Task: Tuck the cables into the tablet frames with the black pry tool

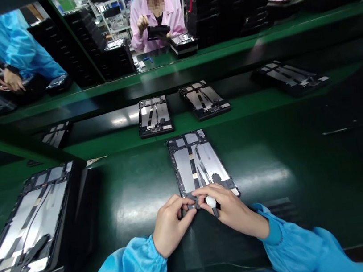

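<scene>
An opened tablet (202,162) lies on the green bench in front of me, its silver inner plates, ribbon cables and black frame showing. At its near edge my left hand (173,222) has thumb and forefinger closed together; whatever is between them is too small to make out. My right hand (230,205) bends over the same edge, fingertips close to those of the left. Within its curled fingers sits a small white tool with a dark end (211,202), of a kind I cannot tell. The fingers partly cover the tablet's lower end.
A stack of trays topped by another opened tablet (33,215) stands at left, beside a green post (20,140). Beyond the bench, more opened tablets (154,115) lie along a dark strip (242,87). Co-workers in pink (176,13) and blue (27,45) sleeves work across from me among black stacks.
</scene>
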The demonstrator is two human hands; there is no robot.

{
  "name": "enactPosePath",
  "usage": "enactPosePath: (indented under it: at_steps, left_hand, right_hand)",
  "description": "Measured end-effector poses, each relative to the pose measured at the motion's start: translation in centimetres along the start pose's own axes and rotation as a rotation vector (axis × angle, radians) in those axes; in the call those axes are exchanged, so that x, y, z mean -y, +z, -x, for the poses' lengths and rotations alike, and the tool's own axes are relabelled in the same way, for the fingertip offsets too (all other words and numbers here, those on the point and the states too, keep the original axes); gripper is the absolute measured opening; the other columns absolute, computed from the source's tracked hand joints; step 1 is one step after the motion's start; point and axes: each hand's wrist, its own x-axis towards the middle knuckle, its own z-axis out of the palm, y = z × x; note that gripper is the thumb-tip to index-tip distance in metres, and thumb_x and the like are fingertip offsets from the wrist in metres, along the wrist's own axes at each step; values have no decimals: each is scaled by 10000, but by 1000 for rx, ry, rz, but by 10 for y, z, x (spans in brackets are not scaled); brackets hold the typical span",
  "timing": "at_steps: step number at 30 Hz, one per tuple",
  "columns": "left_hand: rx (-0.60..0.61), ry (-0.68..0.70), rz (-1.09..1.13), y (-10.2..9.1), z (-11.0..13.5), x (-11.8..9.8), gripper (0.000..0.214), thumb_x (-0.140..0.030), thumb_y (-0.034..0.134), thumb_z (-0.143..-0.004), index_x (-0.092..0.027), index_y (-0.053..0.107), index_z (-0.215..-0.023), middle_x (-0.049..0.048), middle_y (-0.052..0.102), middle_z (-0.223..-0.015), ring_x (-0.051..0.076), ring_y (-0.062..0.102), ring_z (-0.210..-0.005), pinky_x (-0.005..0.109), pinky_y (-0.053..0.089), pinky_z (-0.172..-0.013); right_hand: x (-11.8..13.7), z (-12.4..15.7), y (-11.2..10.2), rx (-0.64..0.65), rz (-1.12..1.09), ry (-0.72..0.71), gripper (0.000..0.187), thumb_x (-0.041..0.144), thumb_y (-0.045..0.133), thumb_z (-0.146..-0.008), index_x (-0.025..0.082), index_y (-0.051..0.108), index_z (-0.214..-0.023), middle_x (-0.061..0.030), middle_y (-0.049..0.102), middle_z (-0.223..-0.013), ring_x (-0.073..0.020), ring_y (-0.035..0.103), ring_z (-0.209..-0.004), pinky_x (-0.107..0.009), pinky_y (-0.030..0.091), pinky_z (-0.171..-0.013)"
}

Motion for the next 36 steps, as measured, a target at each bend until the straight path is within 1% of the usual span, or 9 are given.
enactPosePath:
  at_steps: [2, 8, 13, 16, 19, 21, 24, 32, 36]
  left_hand:
    - [5, -1, 17, 0, 0, 0, 157, -310, 600, -898, -236, 705, -989, -12, 565, -744, 108, 506, -595, 218, 441, -582]
    - [17, -13, 35, 0, -1, -2, 143, -296, 592, -908, -224, 710, -874, -15, 563, -718, 103, 504, -584, 215, 436, -575]
    - [36, 12, -63, 1, -1, -3, 97, -238, 605, -909, -220, 678, -848, -22, 568, -740, 103, 533, -611, 206, 437, -577]
    - [-4, 169, -251, 0, 5, -1, 122, -234, 556, -954, -229, 673, -917, -6, 597, -798, 125, 573, -697, 215, 448, -603]
    - [-49, 397, -540, -3, 16, 5, 243, -186, 446, -1000, -233, 640, -1138, 32, 638, -926, 163, 580, -786, 253, 453, -630]
    - [-44, 471, -647, -6, 23, 11, 322, -142, 414, -1002, -219, 575, -1270, 60, 646, -1056, 182, 578, -860, 286, 471, -696]
    - [-28, 524, -672, -10, 25, 18, 352, -130, 410, -1004, -221, 538, -1319, 71, 624, -1190, 196, 564, -962, 322, 475, -802]
    - [9, 651, -691, -15, 14, 25, 346, -145, 350, -1026, -215, 535, -1310, 80, 619, -1177, 198, 553, -974, 323, 478, -767]
    - [-4, 629, -738, -10, 14, 22, 374, -134, 331, -1023, -234, 520, -1330, 79, 614, -1139, 192, 565, -914, 322, 480, -729]
  right_hand:
    - [0, 0, 1, -1, -8, 5, 295, 96, 554, -917, 248, 595, -1166, -26, 703, -888, -240, 654, -903, -394, 517, -840]
    - [1, -1, 0, 22, -30, 26, 337, 66, 536, -916, 252, 561, -1196, -22, 696, -897, -241, 641, -916, -415, 500, -860]
    - [3, 0, -1, 44, -20, 37, 355, 59, 531, -908, 248, 544, -1208, -25, 680, -897, -245, 630, -916, -423, 501, -850]
    - [3, 1, 2, 27, 6, 17, 403, 21, 511, -889, 250, 537, -1220, -31, 673, -901, -249, 622, -896, -426, 507, -830]
    - [1, 2, 4, 20, 27, -4, 455, -20, 492, -867, 247, 533, -1233, -39, 664, -909, -248, 612, -883, -418, 510, -806]
    - [0, 2, 5, 21, 27, -10, 480, -30, 490, -862, 249, 522, -1251, -39, 660, -910, -246, 607, -881, -412, 507, -806]
    - [-2, 3, 5, 22, 21, -13, 504, -32, 498, -858, 255, 508, -1273, -36, 662, -920, -243, 604, -885, -408, 507, -813]
    - [-3, 2, 7, 10, 14, -7, 474, 12, 528, -877, 251, 526, -1286, -45, 677, -918, -244, 617, -882, -400, 523, -809]
    - [-2, 1, 1, -18, -31, -3, 363, 93, 549, -922, 251, 589, -1246, -46, 706, -907, -239, 636, -880, -393, 527, -808]
